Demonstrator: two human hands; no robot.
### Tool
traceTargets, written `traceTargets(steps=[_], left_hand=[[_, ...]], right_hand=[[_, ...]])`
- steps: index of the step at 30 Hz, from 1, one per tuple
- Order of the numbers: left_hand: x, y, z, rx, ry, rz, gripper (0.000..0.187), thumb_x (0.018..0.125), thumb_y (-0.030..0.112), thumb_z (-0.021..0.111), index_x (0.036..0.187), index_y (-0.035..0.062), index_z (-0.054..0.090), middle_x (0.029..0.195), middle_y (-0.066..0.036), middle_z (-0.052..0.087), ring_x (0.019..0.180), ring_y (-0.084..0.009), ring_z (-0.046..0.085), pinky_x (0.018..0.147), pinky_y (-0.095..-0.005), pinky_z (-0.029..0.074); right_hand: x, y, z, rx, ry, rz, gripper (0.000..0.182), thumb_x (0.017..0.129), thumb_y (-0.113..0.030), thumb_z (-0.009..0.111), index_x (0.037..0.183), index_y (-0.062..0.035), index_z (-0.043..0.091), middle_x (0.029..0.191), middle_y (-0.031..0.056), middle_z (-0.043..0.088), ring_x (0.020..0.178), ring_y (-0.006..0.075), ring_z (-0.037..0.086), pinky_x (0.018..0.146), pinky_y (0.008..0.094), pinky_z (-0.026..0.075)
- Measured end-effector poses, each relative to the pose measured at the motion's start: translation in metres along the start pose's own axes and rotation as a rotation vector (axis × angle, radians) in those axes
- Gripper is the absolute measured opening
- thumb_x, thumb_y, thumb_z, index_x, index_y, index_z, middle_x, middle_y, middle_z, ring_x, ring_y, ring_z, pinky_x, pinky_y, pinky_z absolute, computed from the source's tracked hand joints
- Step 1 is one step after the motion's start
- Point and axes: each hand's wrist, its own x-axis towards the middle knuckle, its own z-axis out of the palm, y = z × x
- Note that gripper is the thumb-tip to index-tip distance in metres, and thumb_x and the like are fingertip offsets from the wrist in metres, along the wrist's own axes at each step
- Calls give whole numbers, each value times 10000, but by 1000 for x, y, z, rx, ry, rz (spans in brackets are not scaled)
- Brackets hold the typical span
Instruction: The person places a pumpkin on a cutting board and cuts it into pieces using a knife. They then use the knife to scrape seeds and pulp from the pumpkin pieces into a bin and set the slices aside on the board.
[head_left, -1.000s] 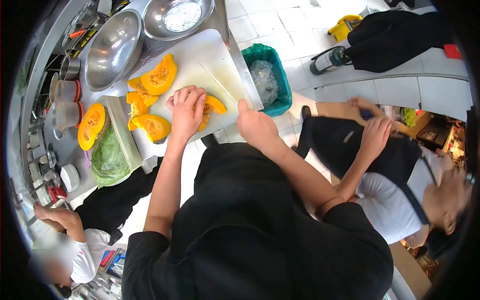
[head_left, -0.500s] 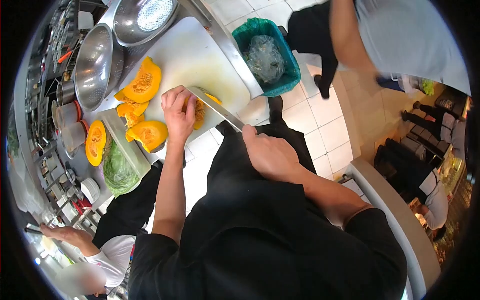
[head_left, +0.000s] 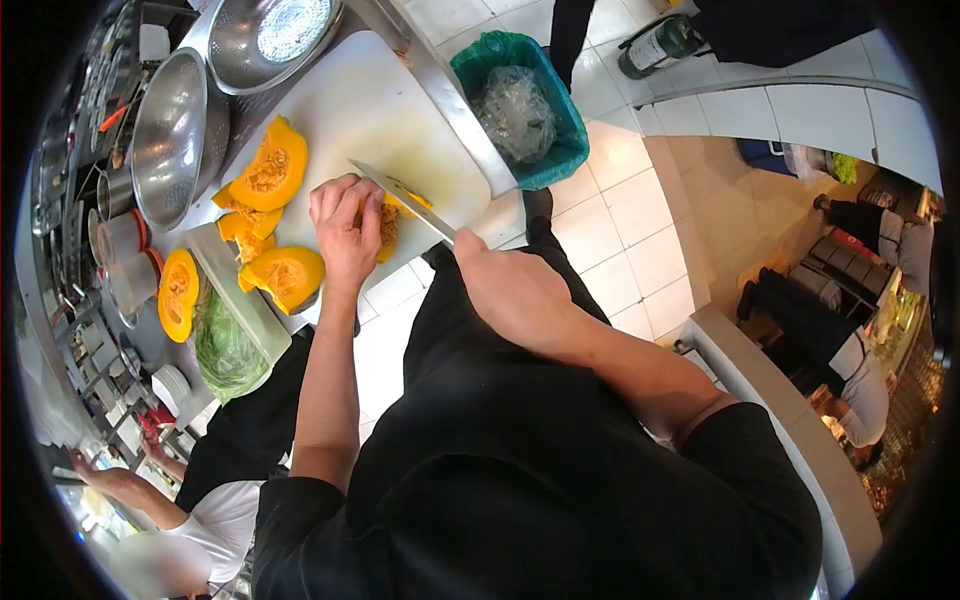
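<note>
My left hand (head_left: 345, 232), fingers curled, presses a pumpkin piece (head_left: 388, 232) onto the near edge of the white cutting board (head_left: 345, 110). Its seedy orange flesh shows beside the fingers, which cover the rest. My right hand (head_left: 512, 292) is closed around a kitchen knife (head_left: 408, 202), its handle hidden in the grip. The blade slants across the piece, tip pointing to the far left, and orange flesh shows on its far side too. On the board's left lie a large pumpkin wedge (head_left: 275, 165), smaller chunks (head_left: 246, 228) and another wedge (head_left: 286, 278).
Two metal colanders (head_left: 180, 140) stand left of the board. A pale container (head_left: 240, 300) adjoins a cut pumpkin half (head_left: 178, 296) and a wrapped green vegetable (head_left: 232, 350). A green-lined bin (head_left: 574, 145) stands right of the counter. A co-worker (head_left: 215, 530) is at lower left.
The knife blade has shifted farther over the piece, its tip now showing beyond my left fingers. The person at upper right has mostly left view, uncovering a fire extinguisher. The view shifted slightly.
</note>
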Motion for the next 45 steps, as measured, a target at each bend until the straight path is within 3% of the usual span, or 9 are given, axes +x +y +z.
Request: traceTargets(steps=[7,13,18,22,25,28,35,37,45], left_hand=[[-1,-1,2,1,16,13,117,906,87,743,1023,102,747,1073,-62,680,1067,-291,577,978,-411,428],[-3,3,0,55,39,39,108,945,130,724,1048,111,748,1105,-63,676,1080,-300,587,972,-426,422],[-12,8,2,-26,269,-251,108,1004,141,660,1081,79,701,1142,-120,653,1100,-327,573,984,-468,411],[-19,9,13,106,197,-226,115,1007,134,642,1091,65,681,1139,-143,646,1105,-340,564,987,-477,412],[-7,-9,11,66,144,-10,120,1007,139,636,1094,67,676,1152,-133,641,1116,-345,557,988,-483,409],[-2,-10,6,1,87,47,128,1005,140,634,1110,77,671,1165,-121,636,1130,-339,550,1008,-485,387],[-7,7,14,54,142,-130,148,1023,153,624,1155,100,668,1235,-111,628,1182,-332,525,1032,-476,344],[-8,8,16,39,166,-164,148,1028,159,621,1157,102,667,1251,-110,626,1192,-333,518,1029,-476,345],[-16,10,15,26,187,-190,144,1036,161,616,1154,98,669,1258,-107,625,1199,-331,506,1029,-471,339]], right_hand=[[49,7,25,-51,160,-84,139,987,-59,475,1085,39,496,814,264,722,763,437,743,656,558,578],[77,45,31,59,192,-181,199,953,-51,514,1124,47,488,858,314,699,828,521,693,739,600,536],[48,45,-9,12,252,-9,210,961,-80,496,1142,25,476,920,320,702,897,505,693,796,617,517],[40,43,-13,-88,400,-7,198,958,-66,478,1145,-4,467,896,282,717,848,476,707,726,600,526],[44,48,-7,-80,503,-139,202,950,-69,481,1145,-17,471,843,255,717,794,469,706,679,592,526],[51,45,-7,-92,328,-106,207,954,-80,489,1150,-16,471,815,256,713,780,467,706,683,598,524],[53,23,-15,-136,329,-94,208,956,-83,495,1151,-12,477,821,282,713,800,472,713,701,605,528],[60,27,-16,-224,312,-127,206,962,-68,497,1144,27,503,859,249,740,801,429,745,675,546,576],[57,21,-21,-221,274,-45,208,978,-86,478,1158,15,506,892,271,734,860,451,740,750,587,567]])
